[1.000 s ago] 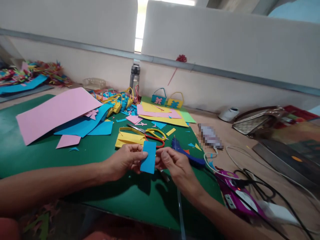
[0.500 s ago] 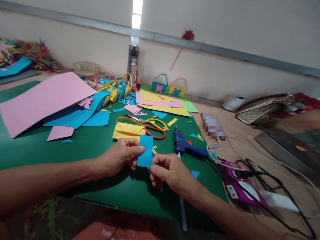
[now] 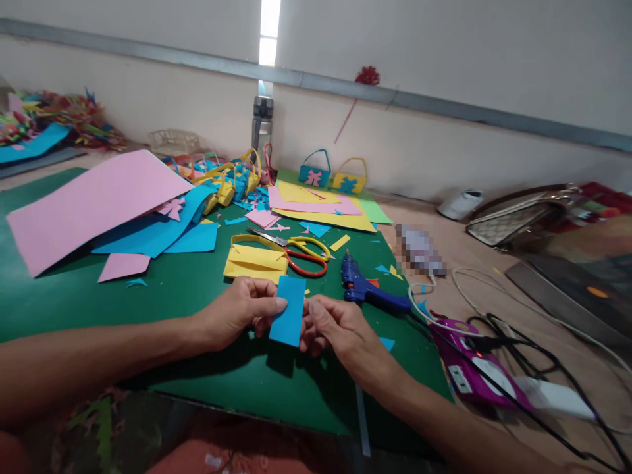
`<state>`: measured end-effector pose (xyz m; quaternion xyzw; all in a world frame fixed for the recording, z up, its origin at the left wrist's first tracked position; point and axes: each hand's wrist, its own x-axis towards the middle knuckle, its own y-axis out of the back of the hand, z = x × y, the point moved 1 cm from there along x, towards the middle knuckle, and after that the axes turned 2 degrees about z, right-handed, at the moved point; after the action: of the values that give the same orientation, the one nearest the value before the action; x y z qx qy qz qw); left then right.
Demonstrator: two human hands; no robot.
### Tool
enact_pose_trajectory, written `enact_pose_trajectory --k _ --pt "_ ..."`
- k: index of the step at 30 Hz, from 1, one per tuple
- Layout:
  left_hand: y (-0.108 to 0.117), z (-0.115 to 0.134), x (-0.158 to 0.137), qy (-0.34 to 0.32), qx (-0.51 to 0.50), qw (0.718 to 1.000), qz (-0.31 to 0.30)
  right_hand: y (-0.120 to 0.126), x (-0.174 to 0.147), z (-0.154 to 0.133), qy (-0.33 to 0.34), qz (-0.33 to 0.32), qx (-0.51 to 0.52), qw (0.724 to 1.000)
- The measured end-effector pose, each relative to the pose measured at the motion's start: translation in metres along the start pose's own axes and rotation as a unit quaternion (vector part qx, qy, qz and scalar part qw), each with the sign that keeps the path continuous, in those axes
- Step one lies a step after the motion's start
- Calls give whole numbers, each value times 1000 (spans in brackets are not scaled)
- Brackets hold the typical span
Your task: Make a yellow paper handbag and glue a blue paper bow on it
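A small blue paper rectangle [image 3: 289,322] is upright between my hands, just above the green board [image 3: 237,388]. My left hand [image 3: 244,308] pinches its left edge, thumb on the front and fingers behind. My right hand [image 3: 336,327] has curled fingers gathered at its right edge; some fingertips are partly hidden there. Behind my left hand lies a folded yellow paper bag [image 3: 254,262] with a strap. Scissors [image 3: 301,253] with red and yellow handles rest against it, their blades open over the bag. Right of them lies a blue glue gun [image 3: 370,289] with a clear glue stick [image 3: 362,421].
Pink sheets [image 3: 99,204] and blue sheets [image 3: 168,230] lie left. Finished little bags [image 3: 316,172] lean by the wall near stacked yellow paper [image 3: 320,214]. A bottle [image 3: 263,125] stands behind. On the right are a purple power strip [image 3: 476,362], cables and a handbag [image 3: 513,217].
The blue paper has come slightly lower and shows more of its length. My right hand's thumb has slid up from its lower corner to beside the right edge.
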<state>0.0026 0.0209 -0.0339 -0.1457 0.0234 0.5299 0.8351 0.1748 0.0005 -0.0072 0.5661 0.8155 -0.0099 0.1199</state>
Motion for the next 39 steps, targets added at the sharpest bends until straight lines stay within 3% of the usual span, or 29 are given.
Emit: enact_pose_trajectory --k 14,25,29,31,34,37,39 --pt "-5 7 -6 -13 173 980 -99 -7 5 0 26 24 80 996" --pt "-5 3 -4 -35 116 991 -56 -8 -3 -2 48 13 -27 998" --pt "-5 1 -3 -21 98 993 -59 -9 -2 -1 72 6 -52 996" --pt "-4 0 -2 -16 66 996 -54 -5 -1 -2 106 35 -86 990" --pt "-4 2 0 -5 5 999 -31 6 1 -4 228 133 -203 943" --pt "-6 6 1 8 -33 999 -25 14 2 -5 387 195 -338 835" --pt "-7 7 1 11 -49 998 -27 14 1 -4 475 177 -390 769"
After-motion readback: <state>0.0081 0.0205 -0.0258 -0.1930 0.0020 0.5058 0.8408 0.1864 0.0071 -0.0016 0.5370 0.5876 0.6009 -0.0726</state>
